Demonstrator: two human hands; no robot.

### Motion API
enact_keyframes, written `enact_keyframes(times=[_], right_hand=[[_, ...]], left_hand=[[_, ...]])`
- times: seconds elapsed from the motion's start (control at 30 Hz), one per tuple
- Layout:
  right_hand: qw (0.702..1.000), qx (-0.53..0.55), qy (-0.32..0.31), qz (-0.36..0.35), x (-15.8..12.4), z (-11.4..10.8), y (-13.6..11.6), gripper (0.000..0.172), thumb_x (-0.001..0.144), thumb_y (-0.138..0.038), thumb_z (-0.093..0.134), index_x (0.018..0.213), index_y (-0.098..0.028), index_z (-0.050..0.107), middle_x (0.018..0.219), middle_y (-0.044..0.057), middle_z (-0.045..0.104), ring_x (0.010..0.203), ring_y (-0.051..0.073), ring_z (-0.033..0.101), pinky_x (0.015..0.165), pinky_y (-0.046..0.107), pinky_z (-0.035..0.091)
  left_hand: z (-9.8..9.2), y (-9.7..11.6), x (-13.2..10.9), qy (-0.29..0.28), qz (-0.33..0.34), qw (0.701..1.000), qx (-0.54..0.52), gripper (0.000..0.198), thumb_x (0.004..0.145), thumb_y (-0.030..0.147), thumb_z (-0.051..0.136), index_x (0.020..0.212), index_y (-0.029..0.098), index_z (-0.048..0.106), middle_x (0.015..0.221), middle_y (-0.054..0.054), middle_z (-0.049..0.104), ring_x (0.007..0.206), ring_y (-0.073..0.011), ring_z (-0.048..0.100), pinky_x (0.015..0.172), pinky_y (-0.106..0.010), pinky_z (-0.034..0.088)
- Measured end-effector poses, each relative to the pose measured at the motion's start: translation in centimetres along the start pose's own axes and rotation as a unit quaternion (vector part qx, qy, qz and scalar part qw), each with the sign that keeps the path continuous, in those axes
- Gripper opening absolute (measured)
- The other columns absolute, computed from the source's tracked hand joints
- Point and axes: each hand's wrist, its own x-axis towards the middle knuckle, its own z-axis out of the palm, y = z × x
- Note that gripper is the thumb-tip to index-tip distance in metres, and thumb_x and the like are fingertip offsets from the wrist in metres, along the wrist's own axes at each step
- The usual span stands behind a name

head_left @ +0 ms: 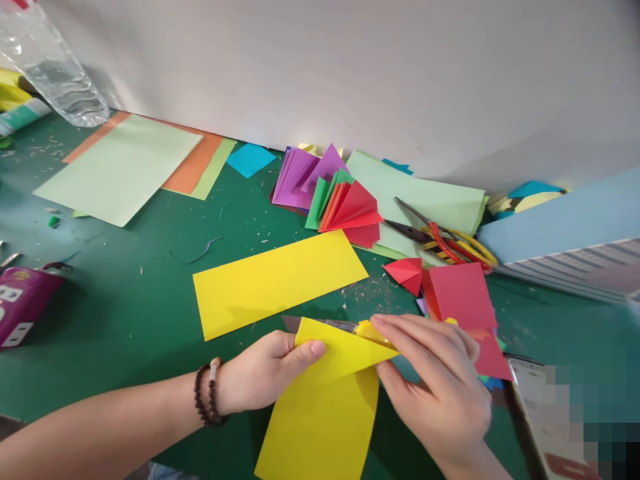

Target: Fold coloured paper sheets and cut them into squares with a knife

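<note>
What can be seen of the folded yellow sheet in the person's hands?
The yellow sheet looks like plain, smooth paper. Its upper part is folded into a flap that tapers rightward to a point; the rest, gently curved, reaches the picture's bottom edge. The left hand grips it, thumb on the flap; the right hand is at the point.

A plain, bright yellow paper sheet [317,423] is held above the surface [150,300]. Its upper part is folded over into a flap that tapers to a sharp point at the right. Below the flap the sheet hangs as a single broad panel, its right edge gently bowed, running toward the bottom of the view. Behind the fold lies a knife [371,331] with a yellow handle, its long grey blade almost level, the tip showing past the flap's left end.
</note>
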Motion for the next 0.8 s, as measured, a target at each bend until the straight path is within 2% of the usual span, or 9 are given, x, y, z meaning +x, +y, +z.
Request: enact_keyframes(times=[0.1,0.17,0.27,0.47,0.63,0.73,0.8], right_hand=[[1.000,-0.001,0.004,0.001,0.0,0.0,0.1,0.046,0.077,0.003,0.057,0.113,-0.025,0.068,0.094,0.003,0.073,0.088,0.022,0.068,0.081,0.037,0.046],[1.000,-0.004,0.006,0.000,0.0,-0.1,0.3,0.049,0.077,0.003,0.057,0.115,-0.026,0.068,0.094,0.002,0.072,0.088,0.022,0.068,0.081,0.037,0.046],[1.000,-0.010,0.006,0.003,0.1,-0.3,0.6,0.042,0.079,-0.001,0.062,0.114,-0.025,0.068,0.094,0.003,0.073,0.087,0.022,0.068,0.082,0.038,0.046],[1.000,-0.012,0.002,-0.001,0.1,-0.2,0.6,0.037,0.080,-0.003,0.063,0.111,-0.024,0.067,0.095,0.004,0.073,0.086,0.022,0.068,0.081,0.038,0.046],[1.000,-0.005,0.000,-0.009,0.1,0.0,0.3,0.035,0.081,0.001,0.059,0.106,-0.021,0.067,0.092,0.005,0.073,0.086,0.022,0.068,0.080,0.039,0.046],[1.000,-0.017,0.012,-0.004,0.1,-0.4,1.1,0.031,0.081,-0.005,0.067,0.106,-0.022,0.068,0.092,0.005,0.073,0.084,0.022,0.068,0.081,0.038,0.047],[0.998,-0.044,0.045,0.015,0.0,-0.8,2.1,0.035,0.077,-0.009,0.075,0.109,-0.022,0.069,0.094,0.006,0.073,0.083,0.022,0.068,0.079,0.037,0.049]], left_hand=[[0.0,0.1,0.0,-0.013,0.000,1.000,-0.023,0.068,0.077,0.081,0.048,0.084,0.015,0.062,0.075,-0.002,0.058,0.065,-0.0136,0.049,0.058,-0.026,0.038],[0.0,0.2,0.0,-0.005,-0.008,1.000,-0.014,0.068,0.076,0.082,0.047,0.078,0.015,0.059,0.069,0.000,0.053,0.059,-0.0111,0.044,0.054,-0.025,0.034],[-0.1,0.2,0.0,0.012,-0.016,1.000,-0.003,0.069,0.074,0.084,0.047,0.071,0.016,0.054,0.062,0.003,0.045,0.054,-0.0090,0.036,0.050,-0.024,0.029],[-0.2,0.0,0.0,0.020,-0.009,1.000,0.012,0.068,0.076,0.084,0.046,0.068,0.016,0.052,0.060,0.004,0.043,0.052,-0.0082,0.034,0.048,-0.023,0.028],[-0.1,0.0,0.0,0.006,0.006,1.000,0.012,0.067,0.077,0.083,0.045,0.072,0.017,0.055,0.062,0.003,0.047,0.055,-0.0099,0.038,0.049,-0.024,0.031],[-0.1,0.0,0.0,0.014,-0.005,0.999,0.041,0.066,0.077,0.084,0.043,0.065,0.019,0.047,0.058,0.005,0.037,0.051,-0.0084,0.029,0.046,-0.025,0.024],[-0.1,-0.1,0.0,0.017,-0.003,0.998,0.062,0.066,0.077,0.084,0.042,0.061,0.020,0.041,0.056,0.007,0.029,0.051,-0.0082,0.024,0.046,-0.026,0.020]])
